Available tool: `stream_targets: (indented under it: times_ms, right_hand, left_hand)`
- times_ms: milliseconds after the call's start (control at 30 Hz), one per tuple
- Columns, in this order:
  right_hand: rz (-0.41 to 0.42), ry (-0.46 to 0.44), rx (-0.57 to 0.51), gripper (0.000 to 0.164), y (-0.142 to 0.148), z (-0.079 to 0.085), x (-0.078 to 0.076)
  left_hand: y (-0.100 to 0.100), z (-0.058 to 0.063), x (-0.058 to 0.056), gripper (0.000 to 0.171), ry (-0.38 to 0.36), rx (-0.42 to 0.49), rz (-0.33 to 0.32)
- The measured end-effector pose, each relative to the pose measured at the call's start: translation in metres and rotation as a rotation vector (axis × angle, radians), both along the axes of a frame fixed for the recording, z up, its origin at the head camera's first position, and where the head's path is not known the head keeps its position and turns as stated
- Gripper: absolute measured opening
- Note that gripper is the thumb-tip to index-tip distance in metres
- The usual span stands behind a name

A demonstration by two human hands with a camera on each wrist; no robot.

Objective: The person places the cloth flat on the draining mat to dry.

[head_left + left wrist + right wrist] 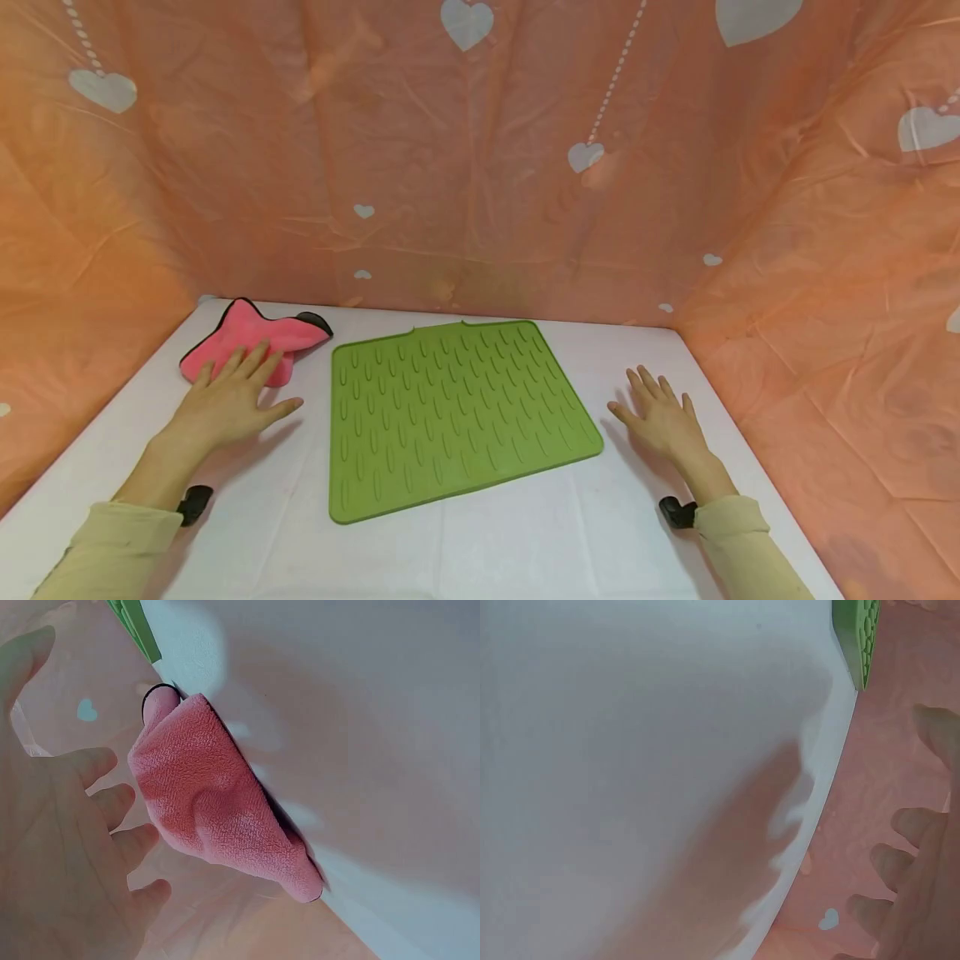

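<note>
A crumpled pink cloth (247, 329) with dark edging lies at the back left of the white table. My left hand (227, 406) is spread above its near side, fingers extended. In the left wrist view a gap shows between those fingers and the fuzzy cloth (199, 784). A green ribbed mat (453, 417), set slightly askew, lies flat in the middle. Beyond the mat's right edge my right hand (663, 419) hovers with fingers spread, holding nothing. Its shadow falls on the table in the right wrist view, where a corner of the mat (853, 637) also appears.
The white tabletop (465, 550) runs under everything. Orange sheets (480, 167) with pale hearts hang behind it and along both sides. A small black device (197, 504) sits at the left wrist, and another black device (678, 512) at the right.
</note>
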State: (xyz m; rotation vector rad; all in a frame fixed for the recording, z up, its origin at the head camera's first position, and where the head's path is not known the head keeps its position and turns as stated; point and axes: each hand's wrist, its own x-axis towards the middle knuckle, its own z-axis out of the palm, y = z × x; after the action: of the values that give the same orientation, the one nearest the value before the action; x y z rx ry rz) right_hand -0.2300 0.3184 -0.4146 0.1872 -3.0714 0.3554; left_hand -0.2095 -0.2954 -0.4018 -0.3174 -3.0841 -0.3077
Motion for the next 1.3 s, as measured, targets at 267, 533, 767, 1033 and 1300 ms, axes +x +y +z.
stream_targets:
  times_ms: [267, 533, 767, 1033, 1300]
  right_hand:
    - [0.014, 0.016, -0.013, 0.085, -0.001, -0.001, 0.002]
    - [0.038, 0.056, -0.024, 0.084, -0.002, 0.002, 0.002]
    - [0.110, 0.066, -0.071, 0.082, -0.010, 0.006, 0.001]
    - [0.252, 0.010, -0.124, 0.080, -0.026, 0.007, 0.005]
    - [0.375, -0.046, -0.098, 0.082, -0.040, -0.002, 0.010]
  left_hand:
    - [-0.001, 0.000, -0.001, 0.101, 0.021, -0.006, -0.010]
    - [-0.006, 0.003, -0.009, 0.095, 0.047, -0.009, -0.039]
    - [-0.015, 0.004, -0.018, 0.089, 0.115, -0.031, -0.084]
    - [-0.023, 0.007, -0.031, 0.086, 0.108, -0.123, -0.126]
    - [-0.028, 0.009, -0.040, 0.083, 0.124, -0.172, -0.192]
